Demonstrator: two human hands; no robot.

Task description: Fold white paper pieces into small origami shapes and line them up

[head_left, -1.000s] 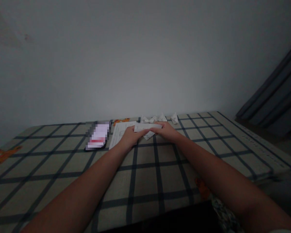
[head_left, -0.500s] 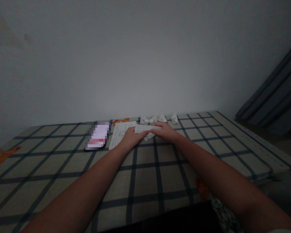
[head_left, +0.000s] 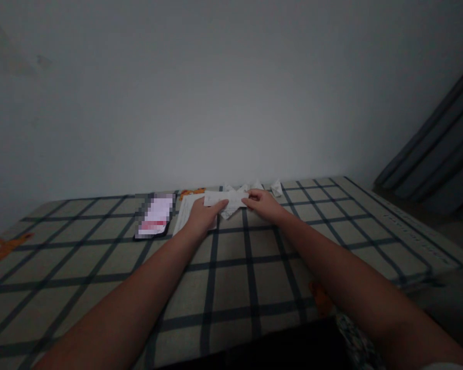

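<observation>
Between my hands is a folded piece of white paper (head_left: 231, 197), a flat band across the top with a pointed part hanging below it. My left hand (head_left: 205, 211) grips its left end, thumb lying over the front. At the right end, my right hand (head_left: 260, 204) pinches the paper between thumb and fingers. Behind it stand several small folded paper shapes (head_left: 277, 188), partly hidden by the held piece. A printed sheet (head_left: 183, 211) lies flat to the left, partly covered by my left hand.
A phone (head_left: 155, 216) with a lit, blurred screen rests left of the sheet. Everything lies on a checked cloth (head_left: 231, 288) with orange figures. A pale wall (head_left: 231, 103) rises behind the far edge, and a dark curtain (head_left: 440, 139) hangs at the right.
My hands have moved apart, the left one shifting left. The folded paper has moved left and shows more of its front. The phone has not moved.
</observation>
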